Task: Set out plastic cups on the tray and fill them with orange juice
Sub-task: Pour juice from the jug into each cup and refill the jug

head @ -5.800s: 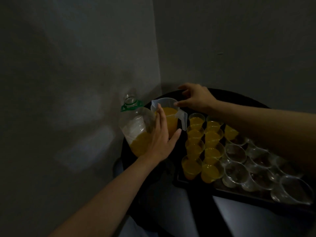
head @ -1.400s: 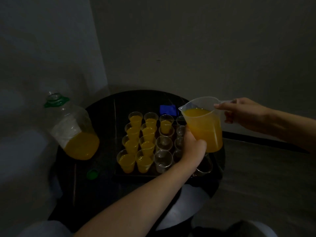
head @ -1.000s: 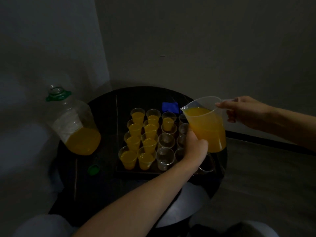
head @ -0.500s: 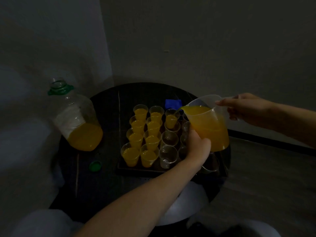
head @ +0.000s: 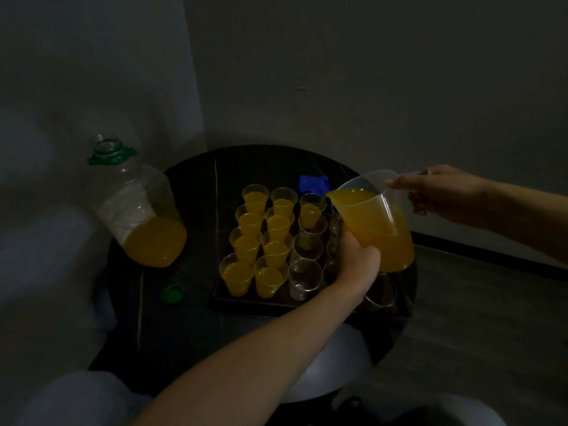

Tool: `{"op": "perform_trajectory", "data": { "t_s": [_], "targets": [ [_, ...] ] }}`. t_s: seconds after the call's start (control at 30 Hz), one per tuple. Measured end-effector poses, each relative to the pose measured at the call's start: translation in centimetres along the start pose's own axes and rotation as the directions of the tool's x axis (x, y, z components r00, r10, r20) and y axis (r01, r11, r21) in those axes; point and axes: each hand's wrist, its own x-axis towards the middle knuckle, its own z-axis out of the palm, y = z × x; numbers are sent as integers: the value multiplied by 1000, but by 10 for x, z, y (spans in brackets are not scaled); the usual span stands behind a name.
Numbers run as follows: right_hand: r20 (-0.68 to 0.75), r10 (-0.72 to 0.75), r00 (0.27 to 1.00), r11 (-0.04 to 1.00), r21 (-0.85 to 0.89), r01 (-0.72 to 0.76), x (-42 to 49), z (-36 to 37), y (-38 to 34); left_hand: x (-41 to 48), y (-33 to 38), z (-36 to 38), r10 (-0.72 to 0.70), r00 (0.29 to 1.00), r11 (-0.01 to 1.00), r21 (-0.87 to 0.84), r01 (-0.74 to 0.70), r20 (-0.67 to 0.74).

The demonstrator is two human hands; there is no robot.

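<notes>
Some cups half-hidden behind left hand, jug

Your right hand grips the handle of the jug; your left hand cups its lower side. The jug tilts, spout over a part-filled cup in the far row of the tray. The juice bottle stands to the left.

I read no text here. The white label on the bottle is too dim and blurred for me to make out any print.
</notes>
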Motion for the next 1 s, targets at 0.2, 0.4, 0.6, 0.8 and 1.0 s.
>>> {"op": "perform_trajectory", "data": {
  "t_s": [0.2,0.4,0.6,0.8,1.0],
  "targets": [
    [-2,20,1000,1000,12,-20,3,1,1,1,-3,0,-21,1000,1000,-1,21,14],
    [3,33,999,999,13,-33,4,-1,2,-6,4,0,-22,999,1000,-17,23,32],
    [20,40,999,999,14,-41,6,-3,3,-7,4,0,-41,998,998,-39,43,42],
    [13,33,999,999,18,-34,8,-3,1,-7,5,1,-43,998,997,-55,45,34],
    [20,43,999,999,26,-44,11,-5,1,-7,6,3,-41,999,997,-60,43,29]
  ]
}}
